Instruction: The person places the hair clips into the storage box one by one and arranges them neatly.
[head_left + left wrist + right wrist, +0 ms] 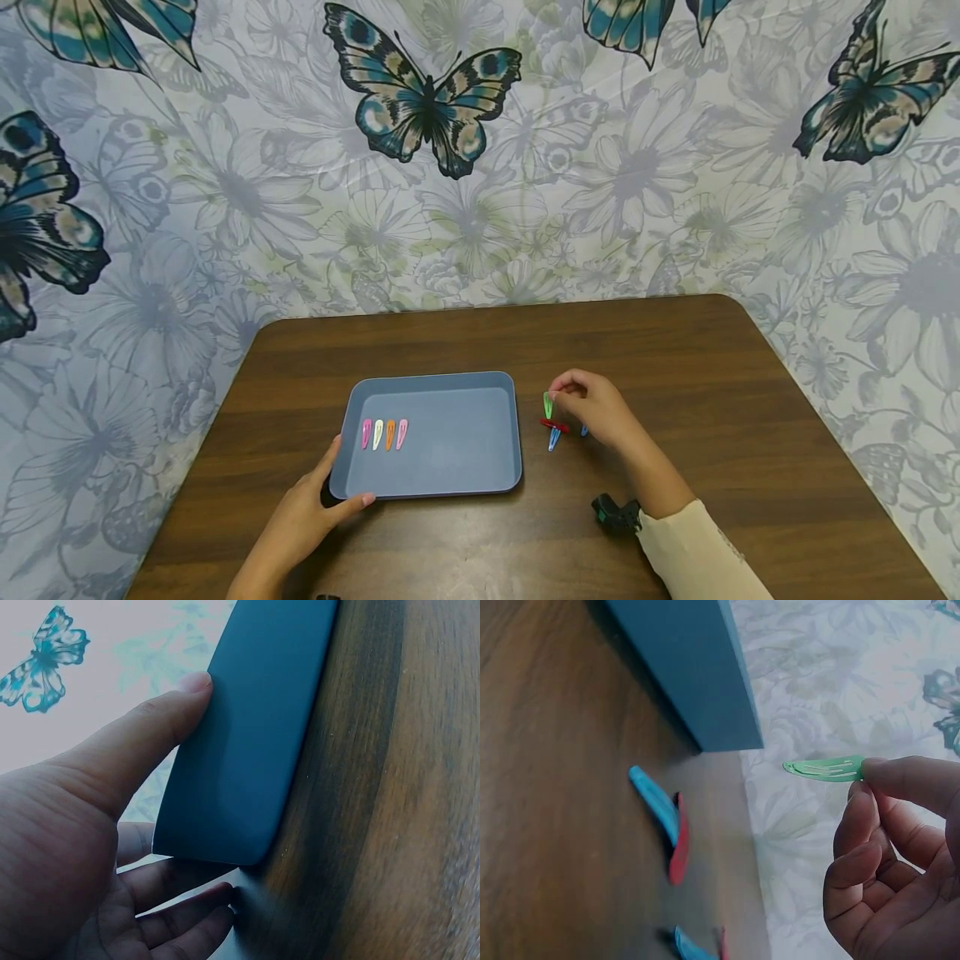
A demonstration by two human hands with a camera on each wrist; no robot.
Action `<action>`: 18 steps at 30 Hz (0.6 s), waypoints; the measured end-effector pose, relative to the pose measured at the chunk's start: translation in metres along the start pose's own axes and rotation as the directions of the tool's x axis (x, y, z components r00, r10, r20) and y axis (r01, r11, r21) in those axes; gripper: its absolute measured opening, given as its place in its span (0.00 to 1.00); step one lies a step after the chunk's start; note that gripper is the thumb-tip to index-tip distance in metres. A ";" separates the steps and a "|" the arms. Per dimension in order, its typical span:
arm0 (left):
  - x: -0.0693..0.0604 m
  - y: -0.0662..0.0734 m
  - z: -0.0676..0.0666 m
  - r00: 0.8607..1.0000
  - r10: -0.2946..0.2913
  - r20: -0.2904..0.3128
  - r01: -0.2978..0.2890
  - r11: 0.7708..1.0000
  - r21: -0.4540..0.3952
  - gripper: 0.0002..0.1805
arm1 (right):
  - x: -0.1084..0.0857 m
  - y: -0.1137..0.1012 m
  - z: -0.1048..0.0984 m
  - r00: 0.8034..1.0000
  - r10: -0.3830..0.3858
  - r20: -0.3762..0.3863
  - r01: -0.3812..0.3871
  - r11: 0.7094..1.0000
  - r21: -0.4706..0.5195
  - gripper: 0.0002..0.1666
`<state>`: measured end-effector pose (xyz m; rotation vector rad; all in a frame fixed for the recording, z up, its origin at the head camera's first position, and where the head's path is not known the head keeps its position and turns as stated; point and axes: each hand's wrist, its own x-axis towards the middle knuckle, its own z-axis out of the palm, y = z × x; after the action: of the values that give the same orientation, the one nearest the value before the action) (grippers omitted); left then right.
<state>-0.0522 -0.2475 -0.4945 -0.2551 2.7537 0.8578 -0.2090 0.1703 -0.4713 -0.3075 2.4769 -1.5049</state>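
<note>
My right hand [600, 408] pinches a green hair clip [547, 405] by one end, right of the blue tray [457, 433]; the right wrist view shows the clip [826, 769] between thumb and finger. Below it on the table lie a red clip [553, 426] crossing a blue clip [554, 439], and another blue clip [584, 431] partly beside the hand. My left hand [303, 508] holds the tray's lower left corner, thumb on the near rim, fingers at the left side. In the tray a pink [367, 433], a white [378, 434], an orange [390, 434] and another pink clip [402, 433] stand in a row.
The brown wooden table [637, 333] extends around the tray. A black strapped device [617, 514] is at the right wrist. Behind the table hangs a cloth [480, 233] with flowers and butterflies. In the right wrist view, another red clip [724, 943] shows at the bottom edge.
</note>
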 end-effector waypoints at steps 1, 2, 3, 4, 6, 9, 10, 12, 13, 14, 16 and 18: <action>0.000 0.000 0.000 1.000 -0.001 0.001 0.001 1.000 0.000 0.65 | 0.000 -0.003 0.000 1.000 -0.001 0.000 0.001 1.000 -0.001 0.08; 0.000 0.000 0.000 1.000 -0.001 0.001 0.001 1.000 -0.001 0.65 | 0.001 -0.006 0.001 1.000 -0.003 0.000 0.003 1.000 -0.006 0.08; 0.000 0.000 0.000 1.000 -0.002 0.002 0.002 1.000 -0.002 0.65 | 0.002 -0.008 0.001 1.000 -0.008 -0.001 0.008 1.000 -0.010 0.08; 0.000 0.000 0.000 1.000 -0.003 0.003 0.003 1.000 -0.002 0.65 | 0.002 -0.011 0.002 1.000 -0.012 -0.003 0.012 1.000 -0.016 0.08; 0.000 0.000 0.000 1.000 -0.004 0.004 0.004 1.000 -0.001 0.65 | 0.004 -0.015 0.003 1.000 -0.018 -0.003 0.018 1.000 -0.015 0.07; 0.000 -0.001 -0.001 1.000 -0.005 0.004 0.005 1.000 0.001 0.65 | 0.006 -0.022 0.005 1.000 -0.028 0.002 0.028 1.000 -0.001 0.07; 0.000 -0.001 -0.001 1.000 -0.005 0.004 0.005 1.000 0.001 0.65 | 0.006 -0.024 0.005 0.999 -0.032 0.006 0.032 0.999 0.004 0.07; 0.000 -0.001 0.000 1.000 -0.003 0.002 0.003 1.000 0.003 0.65 | 0.007 -0.028 0.007 0.999 -0.040 0.012 0.040 0.999 0.016 0.07; 0.000 -0.001 0.000 1.000 -0.003 0.002 0.003 1.000 0.004 0.65 | 0.008 -0.031 0.008 0.999 -0.042 0.014 0.042 0.999 0.019 0.07; 0.000 -0.001 0.000 1.000 -0.002 0.001 0.002 1.000 0.005 0.65 | 0.008 -0.033 0.009 0.999 -0.048 0.017 0.048 0.999 0.016 0.07; 0.000 -0.001 0.000 1.000 -0.001 -0.001 0.001 1.000 0.005 0.65 | 0.010 -0.037 0.010 0.998 -0.058 0.023 0.057 0.998 0.015 0.07; 0.000 -0.001 0.000 1.000 0.001 -0.001 -0.001 1.000 0.003 0.64 | 0.011 -0.042 0.012 0.998 -0.064 0.027 0.063 0.998 0.019 0.07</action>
<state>-0.0519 -0.2482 -0.4951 -0.2533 2.7565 0.8537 -0.2131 0.1375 -0.4399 -0.4046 2.4524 -1.5366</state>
